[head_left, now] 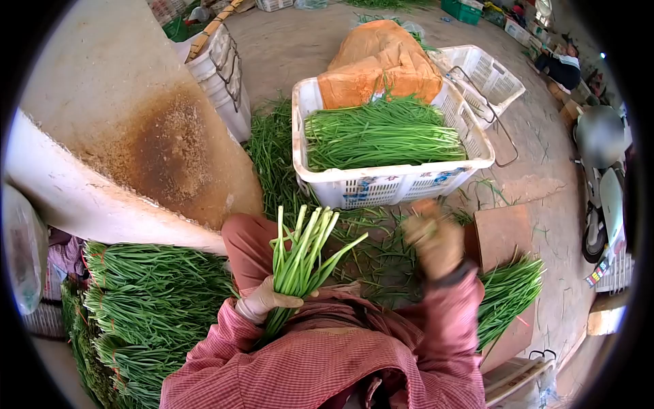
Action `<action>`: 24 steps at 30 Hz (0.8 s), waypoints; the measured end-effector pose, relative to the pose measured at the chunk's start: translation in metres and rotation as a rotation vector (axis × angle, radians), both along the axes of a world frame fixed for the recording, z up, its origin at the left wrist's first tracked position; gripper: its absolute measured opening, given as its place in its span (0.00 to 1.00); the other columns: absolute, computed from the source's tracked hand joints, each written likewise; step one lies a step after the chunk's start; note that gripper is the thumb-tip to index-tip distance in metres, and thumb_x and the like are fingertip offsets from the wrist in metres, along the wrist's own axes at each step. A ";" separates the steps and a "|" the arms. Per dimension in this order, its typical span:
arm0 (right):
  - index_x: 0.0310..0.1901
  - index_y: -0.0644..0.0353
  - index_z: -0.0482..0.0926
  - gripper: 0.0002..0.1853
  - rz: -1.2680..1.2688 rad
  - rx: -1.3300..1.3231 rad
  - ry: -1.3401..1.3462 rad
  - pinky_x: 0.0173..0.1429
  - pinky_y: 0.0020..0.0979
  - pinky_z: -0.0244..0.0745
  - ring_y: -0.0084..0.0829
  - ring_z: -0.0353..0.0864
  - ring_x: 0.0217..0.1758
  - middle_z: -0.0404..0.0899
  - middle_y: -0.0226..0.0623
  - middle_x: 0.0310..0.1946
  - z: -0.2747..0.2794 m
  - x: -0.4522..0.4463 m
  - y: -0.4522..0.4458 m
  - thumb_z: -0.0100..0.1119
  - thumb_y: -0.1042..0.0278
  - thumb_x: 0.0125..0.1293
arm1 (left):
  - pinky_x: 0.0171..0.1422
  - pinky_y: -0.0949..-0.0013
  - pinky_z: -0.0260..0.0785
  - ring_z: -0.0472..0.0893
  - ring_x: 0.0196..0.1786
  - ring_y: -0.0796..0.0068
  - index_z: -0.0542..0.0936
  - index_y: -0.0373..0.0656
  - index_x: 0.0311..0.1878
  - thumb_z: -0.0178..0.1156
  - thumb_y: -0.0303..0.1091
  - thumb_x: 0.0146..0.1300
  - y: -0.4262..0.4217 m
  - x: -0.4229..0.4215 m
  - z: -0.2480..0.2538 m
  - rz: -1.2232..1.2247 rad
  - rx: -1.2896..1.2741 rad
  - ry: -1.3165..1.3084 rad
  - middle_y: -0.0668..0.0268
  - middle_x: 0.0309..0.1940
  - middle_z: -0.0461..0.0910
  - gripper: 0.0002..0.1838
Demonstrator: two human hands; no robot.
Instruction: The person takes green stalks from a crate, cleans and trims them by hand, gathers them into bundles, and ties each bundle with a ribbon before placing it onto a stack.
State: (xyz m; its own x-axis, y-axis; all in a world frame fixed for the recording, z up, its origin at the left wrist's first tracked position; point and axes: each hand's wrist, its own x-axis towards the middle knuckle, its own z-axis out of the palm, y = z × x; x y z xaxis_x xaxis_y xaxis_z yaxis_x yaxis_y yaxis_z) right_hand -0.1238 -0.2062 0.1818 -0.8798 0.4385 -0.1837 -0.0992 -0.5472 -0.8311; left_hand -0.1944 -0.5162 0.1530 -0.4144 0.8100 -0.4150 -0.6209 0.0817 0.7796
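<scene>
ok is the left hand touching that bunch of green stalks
Touching. The head view shows the left hand wrapped around the bunch of green stalks, its thumb lying across the near side.

The top [300,371] is pink with tiny checks and long sleeves [455,317] — the pants [246,247] are red-brown — and a dark band [454,275] sits at the right wrist [444,263].

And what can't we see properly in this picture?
All in the head view:
What the right hand holds, if anything: motion blur.
The lower ends of the held green bunch: hidden behind the pink jacket.
What lies under the orange sheet: the sheet covers it.
What the far person is doing: too small, near the right edge.
</scene>
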 end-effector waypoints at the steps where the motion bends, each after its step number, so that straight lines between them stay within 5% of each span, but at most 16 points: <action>1: 0.39 0.65 0.73 0.13 0.138 0.413 0.083 0.35 0.26 0.72 0.27 0.75 0.28 0.76 0.39 0.27 -0.002 0.001 -0.038 0.51 0.63 0.59 | 0.48 0.70 0.68 0.74 0.49 0.67 0.60 0.39 0.59 0.63 0.20 0.41 0.001 0.003 -0.004 0.015 -0.013 0.042 0.60 0.50 0.70 0.38; 2: 0.38 0.64 0.74 0.13 0.185 0.809 0.203 0.29 0.24 0.72 0.24 0.74 0.21 0.77 0.35 0.25 -0.004 0.002 -0.075 0.60 0.66 0.54 | 0.56 0.66 0.63 0.73 0.51 0.66 0.59 0.39 0.60 0.61 0.16 0.42 0.000 0.004 -0.006 -0.036 -0.019 0.034 0.61 0.52 0.69 0.38; 3: 0.38 0.63 0.75 0.12 0.385 0.957 0.043 0.23 0.22 0.70 0.22 0.73 0.18 0.77 0.33 0.23 -0.004 -0.006 -0.088 0.61 0.65 0.54 | 0.56 0.66 0.63 0.73 0.51 0.66 0.59 0.39 0.60 0.61 0.16 0.42 0.000 0.007 -0.003 -0.041 -0.029 0.032 0.61 0.52 0.69 0.38; 5: 0.33 0.63 0.77 0.10 0.616 0.244 -0.043 0.18 0.19 0.67 0.17 0.73 0.20 0.77 0.31 0.23 -0.030 -0.016 -0.098 0.56 0.63 0.58 | 0.57 0.67 0.62 0.73 0.51 0.67 0.60 0.39 0.60 0.61 0.16 0.43 0.003 0.010 0.008 -0.019 -0.064 0.037 0.60 0.52 0.69 0.37; 8: 0.35 0.62 0.77 0.08 0.628 0.306 -0.053 0.16 0.16 0.67 0.19 0.77 0.23 0.79 0.33 0.27 -0.015 -0.009 -0.071 0.55 0.67 0.59 | 0.57 0.69 0.62 0.73 0.50 0.69 0.64 0.39 0.57 0.60 0.15 0.43 0.004 0.015 0.016 0.042 -0.089 0.084 0.61 0.50 0.71 0.34; 10: 0.36 0.62 0.75 0.13 0.379 0.176 0.067 0.15 0.16 0.65 0.19 0.76 0.21 0.78 0.33 0.25 -0.021 -0.008 -0.036 0.53 0.60 0.60 | 0.56 0.70 0.63 0.74 0.49 0.71 0.67 0.38 0.55 0.61 0.16 0.43 0.003 0.018 0.010 0.058 -0.074 0.114 0.63 0.47 0.73 0.31; 12: 0.32 0.60 0.75 0.15 -0.040 0.453 0.027 0.18 0.16 0.64 0.17 0.70 0.16 0.76 0.31 0.21 -0.010 -0.001 0.005 0.53 0.54 0.60 | 0.54 0.73 0.64 0.73 0.47 0.76 0.68 0.38 0.53 0.62 0.16 0.44 0.002 0.020 0.007 0.086 -0.081 0.100 0.65 0.46 0.74 0.29; 15: 0.35 0.61 0.74 0.10 -0.710 0.589 -0.075 0.17 0.16 0.60 0.16 0.68 0.15 0.74 0.29 0.17 -0.013 -0.002 0.073 0.51 0.63 0.62 | 0.52 0.76 0.65 0.72 0.46 0.82 0.69 0.38 0.53 0.63 0.17 0.44 0.004 0.024 0.005 0.171 -0.098 0.197 0.68 0.44 0.74 0.29; 18: 0.48 0.59 0.69 0.22 -0.355 1.398 -0.125 0.50 0.35 0.65 0.40 0.68 0.49 0.68 0.43 0.48 0.014 0.003 0.043 0.59 0.57 0.54 | 0.51 0.77 0.65 0.71 0.46 0.82 0.65 0.37 0.56 0.64 0.19 0.44 0.007 0.026 -0.003 0.255 -0.141 0.368 0.69 0.45 0.74 0.32; 19: 0.53 0.57 0.67 0.29 -0.277 1.912 -0.049 0.61 0.42 0.58 0.47 0.60 0.60 0.62 0.47 0.57 0.044 0.003 -0.004 0.61 0.54 0.50 | 0.51 0.77 0.65 0.71 0.46 0.82 0.63 0.37 0.57 0.64 0.20 0.43 0.009 0.027 -0.005 0.275 -0.185 0.437 0.68 0.45 0.74 0.34; 21: 0.55 0.54 0.67 0.36 0.020 1.819 -0.008 0.68 0.44 0.35 0.48 0.42 0.68 0.49 0.46 0.65 0.039 -0.002 -0.053 0.62 0.46 0.43 | 0.52 0.76 0.65 0.72 0.47 0.81 0.61 0.37 0.59 0.65 0.21 0.42 0.016 0.031 -0.008 0.309 -0.213 0.503 0.67 0.46 0.73 0.37; 24: 0.43 0.50 0.76 0.25 0.298 1.778 0.022 0.66 0.50 0.36 0.47 0.42 0.68 0.47 0.41 0.66 0.002 -0.027 -0.089 0.60 0.45 0.45 | 0.56 0.74 0.62 0.69 0.51 0.79 0.56 0.38 0.63 0.66 0.21 0.40 0.020 0.040 -0.002 0.309 -0.309 0.670 0.65 0.50 0.70 0.44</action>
